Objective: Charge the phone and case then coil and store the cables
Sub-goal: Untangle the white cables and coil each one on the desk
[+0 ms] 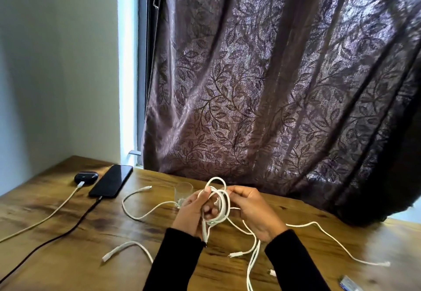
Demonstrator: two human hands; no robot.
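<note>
Reaching forward from six o'clock, both forearms in black sleeves (173, 265) meet above the middle of the wooden tabletop (68, 263). The left hand (193, 213) sits palm toward the right, its fingers (206, 194) curled round a white cable coil (219, 202) of several loops, with a short end hanging down past the wrist. The right hand (252, 211), at three o'clock of the coil, pinches the cable's outer loop with thumb and forefinger, the other fingers bent loosely behind. More white cables (252, 252) trail from under the hands toward five o'clock and out to three o'clock, and another loose white cable (136, 202) loops on the wood at nine o'clock of the hands. A clear glass (183, 190) stands just behind the left hand. Far at ten o'clock lie the black phone (111, 183) with a dark cable (57, 236) in its near end, and just beside it the dark earbud case (86, 176) with a pale cable (45, 218) plugged in. A leaf-patterned curtain (273, 85) hangs at twelve o'clock.
</note>
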